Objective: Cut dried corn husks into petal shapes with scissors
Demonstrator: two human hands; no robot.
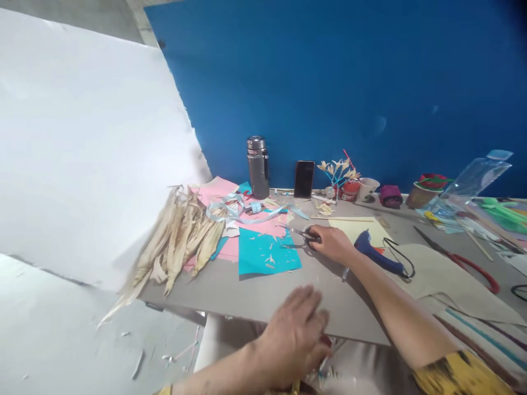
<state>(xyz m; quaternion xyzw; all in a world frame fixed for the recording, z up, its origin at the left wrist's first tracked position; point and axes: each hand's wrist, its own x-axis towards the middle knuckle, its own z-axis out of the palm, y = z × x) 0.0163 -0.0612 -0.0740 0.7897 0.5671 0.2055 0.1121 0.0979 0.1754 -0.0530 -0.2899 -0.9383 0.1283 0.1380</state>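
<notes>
My right hand [334, 244] is closed on a pair of scissors [308, 236] with dark handles. The blades point left, slightly apart, above a blue sheet [251, 255] strewn with small pale scraps. My left hand [290, 332] hovers over the table's front edge, its fingers smeared by motion. Something dark red and a thin white piece show by its thumb side, but I cannot tell whether it holds them. Left of the blue sheet lies a bundle of dried corn husks [181, 236], with a pale blue ribbon [218, 214] beside it.
At the back stand a thermos [258, 170], a phone [303, 179], husk flowers [340, 169] and a paper cup [368, 189]. A blue glue gun [376, 255], red-handled shears [457, 258] and a clear plastic bottle [477, 175] are on the right. A blue panel [329, 71] rises behind.
</notes>
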